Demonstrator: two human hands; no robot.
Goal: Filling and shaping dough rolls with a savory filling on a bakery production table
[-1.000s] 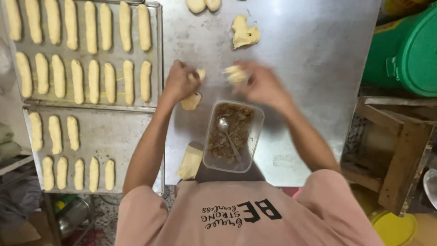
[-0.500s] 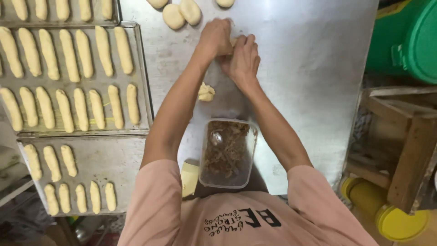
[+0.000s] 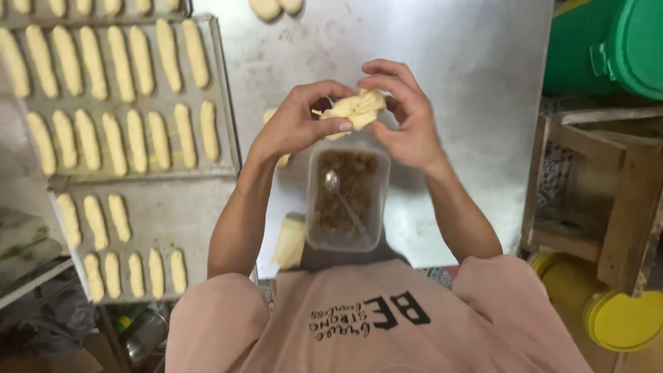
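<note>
Above the tub of brown filling (image 3: 347,197), a dough piece (image 3: 353,109), lifted off the steel table (image 3: 476,76), is pinched between left hand (image 3: 298,124) and right hand (image 3: 407,114).

The pale yellow piece of soft dough (image 3: 356,108) pinched between the left hand (image 3: 293,124) and the right hand (image 3: 407,117) looks matt and creased, with rough folded edges. Under it, the clear rectangular plastic tub (image 3: 347,197) has smooth, slightly cloudy walls; the brown filling (image 3: 356,179) inside is coarse and crumbly, and a thin metal spoon (image 3: 335,183) in it gives a dull shine. The grey sheet-metal tabletop (image 3: 469,83) is brushed, smudged and softly reflective. The flat metal baking trays (image 3: 228,138) look duller; their rows of finger-shaped dough pieces (image 3: 128,138) are smooth and matt. The green plastic drum (image 3: 608,48) is glossy, the bare wooden frame (image 3: 615,207) rough and unpainted
</note>
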